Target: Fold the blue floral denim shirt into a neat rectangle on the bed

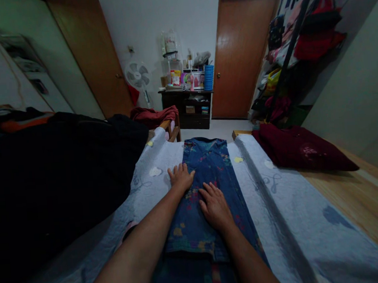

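Note:
A blue garment with a coloured floral pattern point(210, 157) lies lengthwise on a pale patterned sheet point(154, 161), its far end near the sheet's far edge. My left hand point(181, 177) rests at the garment's left edge, fingers spread and holding nothing. On the garment's middle, to the right and slightly nearer, lies my right hand point(214, 204), palm down with fingers apart. Below the near hem, more blue patterned cloth point(186, 274) shows between my forearms.
Black cloth point(64, 182) is heaped at the left. A folded maroon garment point(301, 148) sits on the right over wooden boards point(359, 189). Beyond the bed stand a fan point(137, 75) and a dark cabinet point(186, 111). Clothes hang at the far right.

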Demonstrator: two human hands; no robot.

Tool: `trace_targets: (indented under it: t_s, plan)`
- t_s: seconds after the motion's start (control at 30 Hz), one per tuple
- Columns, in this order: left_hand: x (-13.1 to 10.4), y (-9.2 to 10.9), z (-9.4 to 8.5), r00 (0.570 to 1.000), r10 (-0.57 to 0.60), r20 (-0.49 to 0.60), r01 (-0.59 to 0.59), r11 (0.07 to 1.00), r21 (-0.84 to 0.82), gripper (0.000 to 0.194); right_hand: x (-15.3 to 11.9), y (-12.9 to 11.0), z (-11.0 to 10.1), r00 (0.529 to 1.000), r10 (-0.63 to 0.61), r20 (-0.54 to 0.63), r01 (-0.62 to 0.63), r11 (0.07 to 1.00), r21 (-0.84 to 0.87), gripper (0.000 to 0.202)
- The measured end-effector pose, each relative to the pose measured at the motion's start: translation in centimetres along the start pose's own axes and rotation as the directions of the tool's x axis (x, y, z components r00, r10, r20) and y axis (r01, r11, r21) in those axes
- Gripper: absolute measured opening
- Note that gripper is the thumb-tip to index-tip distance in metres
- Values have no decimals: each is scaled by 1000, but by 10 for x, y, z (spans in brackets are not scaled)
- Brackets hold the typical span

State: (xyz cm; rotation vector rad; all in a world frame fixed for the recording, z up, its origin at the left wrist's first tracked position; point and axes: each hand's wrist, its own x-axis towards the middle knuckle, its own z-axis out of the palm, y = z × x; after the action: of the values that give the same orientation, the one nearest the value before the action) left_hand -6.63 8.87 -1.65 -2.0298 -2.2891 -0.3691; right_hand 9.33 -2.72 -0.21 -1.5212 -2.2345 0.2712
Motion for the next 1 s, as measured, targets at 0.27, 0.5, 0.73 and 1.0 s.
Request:
trace_targets:
  t_s: [0.27, 0.5, 0.73, 1.0]
  plan:
    - [27, 16, -2, 965, 251, 70, -246, 967, -71, 54, 0, 1, 2, 1000, -2, 0, 2, 1000, -8, 42]
    - [33, 12, 4, 970, 159, 183, -153, 987, -49, 73, -2, 1, 1, 1000, 8, 10, -8, 1000, 11, 42]
    - [24, 11, 5, 996, 52, 74, -48, 998, -47, 68, -2, 0, -1, 1000, 15, 12, -16, 999, 29, 42]
    - [8, 20, -12, 997, 70, 43, -66, 994, -85, 54, -2, 3, 6, 999, 31, -24, -30, 999, 35, 54]
